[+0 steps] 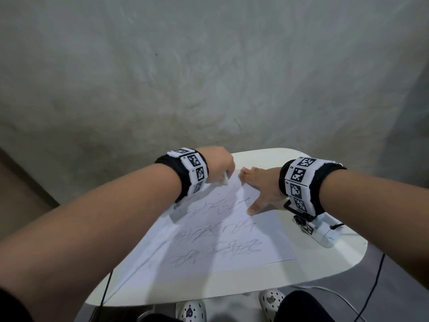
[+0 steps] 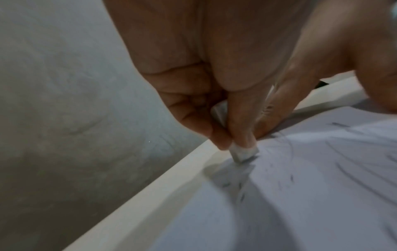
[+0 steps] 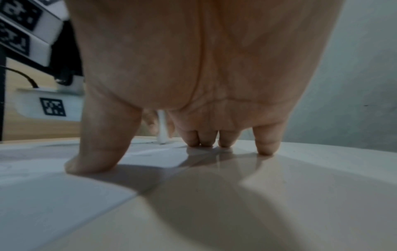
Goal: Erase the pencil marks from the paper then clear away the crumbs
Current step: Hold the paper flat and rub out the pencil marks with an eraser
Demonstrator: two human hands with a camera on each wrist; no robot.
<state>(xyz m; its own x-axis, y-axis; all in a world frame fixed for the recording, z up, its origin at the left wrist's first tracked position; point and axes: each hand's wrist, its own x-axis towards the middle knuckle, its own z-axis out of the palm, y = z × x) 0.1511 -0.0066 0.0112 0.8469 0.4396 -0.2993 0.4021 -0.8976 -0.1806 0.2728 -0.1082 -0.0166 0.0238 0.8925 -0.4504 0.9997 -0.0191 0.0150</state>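
A white sheet of paper (image 1: 222, 231) covered in pencil scribbles (image 1: 216, 249) lies on the small cream table (image 1: 325, 263). My left hand (image 1: 220, 168) pinches a white eraser (image 2: 242, 152) between thumb and fingers and presses its end on the paper's far left corner, where small dark crumbs (image 2: 241, 186) lie. The eraser (image 1: 225, 180) shows as a thin white strip below the fist in the head view. My right hand (image 1: 257, 189) lies spread with straight fingers, its thumb (image 3: 96, 159) on the paper and its fingertips (image 3: 266, 149) on the table near the far edge.
The table is small with rounded corners; its left edge (image 2: 150, 195) runs close beside the eraser. A grey concrete floor (image 1: 209, 77) lies beyond. Cables (image 1: 371, 291) hang off the right side and one (image 1: 105, 291) off the front left. My feet in white clogs (image 1: 270, 300) stand below the front edge.
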